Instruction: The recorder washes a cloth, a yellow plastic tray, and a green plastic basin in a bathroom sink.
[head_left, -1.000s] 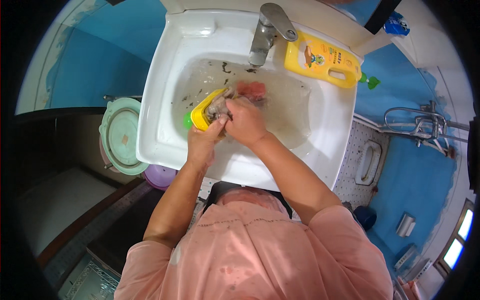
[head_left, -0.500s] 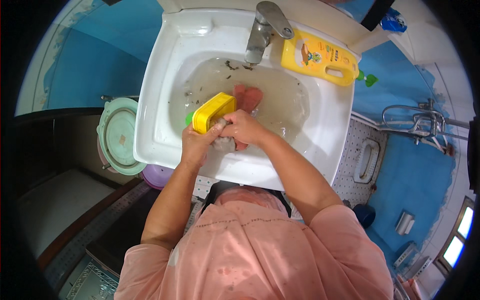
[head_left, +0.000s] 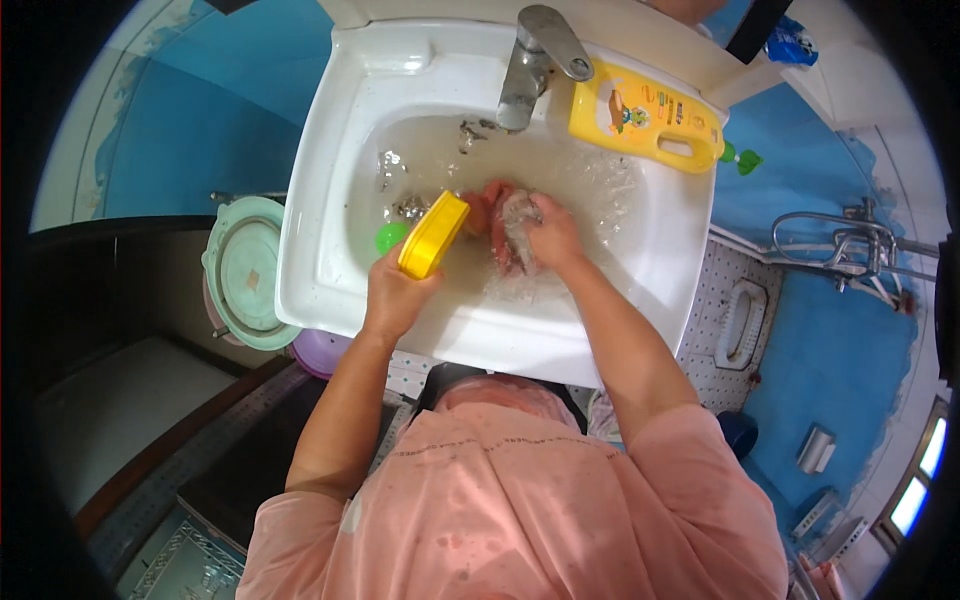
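In the white sink (head_left: 316, 200), my left hand (head_left: 396, 298) is closed round the lower end of a yellow rectangular plastic tub (head_left: 434, 238), which is tilted on its side. My right hand (head_left: 555, 236) grips a wet grey cloth (head_left: 519, 216) at the water's surface. Beside and partly under the cloth lie reddish-pink things (head_left: 480, 212), half under the cloudy water, their kind unclear. A bright green round object (head_left: 391, 236) floats just left of the tub. Bubbles and dark bits (head_left: 474, 132) show on the water.
A grey metal faucet (head_left: 530, 75) rises at the sink's back edge. Beside it, a yellow bottle with a green pump top (head_left: 640, 115) lies on the right rim. Green (head_left: 248, 270) and purple basins (head_left: 320, 352) stand left of the sink. A squat toilet (head_left: 741, 322) is at the right.
My hands have moved apart. The right one has carried the grey cloth off the tub, rightward and away from me into the water. The tub has turned in my left hand, and the water ripples more.
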